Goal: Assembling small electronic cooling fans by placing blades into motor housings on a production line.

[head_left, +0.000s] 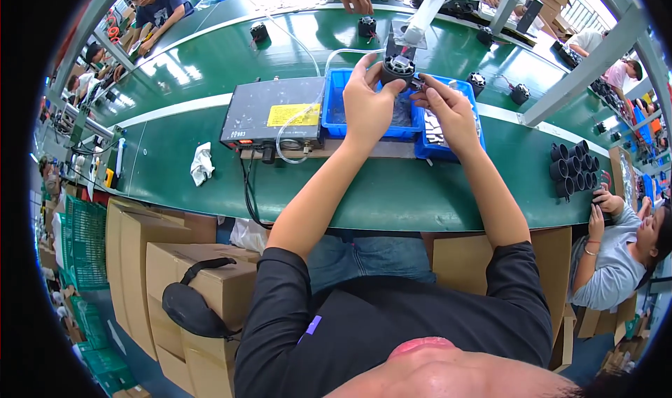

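Observation:
Over the blue bins, my left hand (369,104) grips a black round part (400,67) with a metallic, motor-like top. My right hand (451,111) is closed at its right side, fingers pinched around something small and dark that I cannot make out. The left blue bin (337,126) lies under my hands, and its contents are mostly hidden. White and silvery flat pieces (435,128) fill part of the right blue bin (425,148). A clear tube and bracket (409,34) stand just beyond the part.
Left of the bins stands a grey control box (241,111) with a hose and cables. A crumpled white cloth (202,164) lies on the green bench (392,195). Black cups (574,167) are stacked at right, beside a co-worker (616,251). Similar round parts (259,31) sit on the far belt.

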